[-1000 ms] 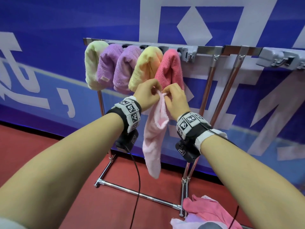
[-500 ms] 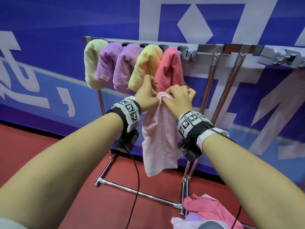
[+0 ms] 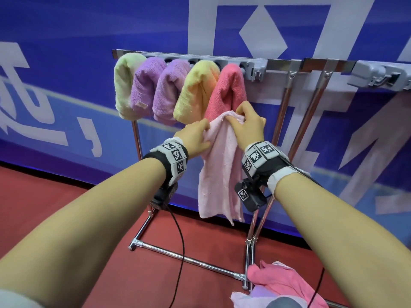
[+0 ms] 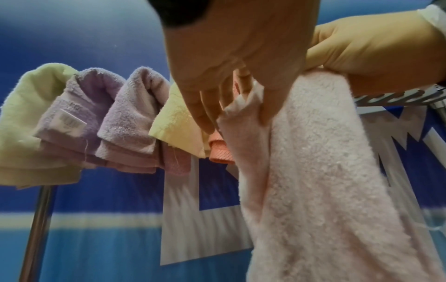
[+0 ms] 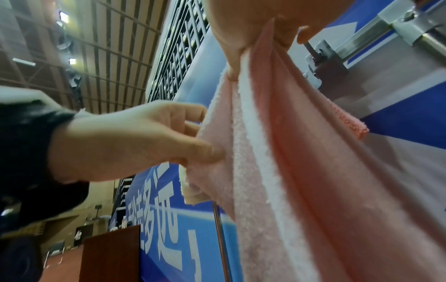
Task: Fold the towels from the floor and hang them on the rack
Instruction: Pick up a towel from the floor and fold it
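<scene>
A pale pink towel [image 3: 219,172] hangs folded in front of the chrome rack [image 3: 278,63]. My right hand [image 3: 248,127] grips its bunched top, just below the coral towel [image 3: 229,92] on the bar. My left hand [image 3: 195,136] pinches the towel's left edge between thumb and fingers, a little lower. In the left wrist view the left fingers [image 4: 205,106] pinch the pale pink towel [image 4: 325,171] at its edge. The right wrist view shows the pale pink towel [image 5: 277,171] hanging from my right hand [image 5: 241,34] and my left hand [image 5: 149,141] pinching its edge.
Several folded towels hang on the bar: light green [image 3: 124,85], two purple [image 3: 146,83], yellow-orange [image 3: 198,90], coral. The bar's right part [image 3: 315,64] is bare. A heap of pink and lilac towels [image 3: 287,285] lies on the red floor by the rack's foot. A blue banner stands behind.
The towel went from a narrow hanging strip to a wider, shorter fold. My right hand rose toward the bar with the top; my left hand slid down onto the left edge.
</scene>
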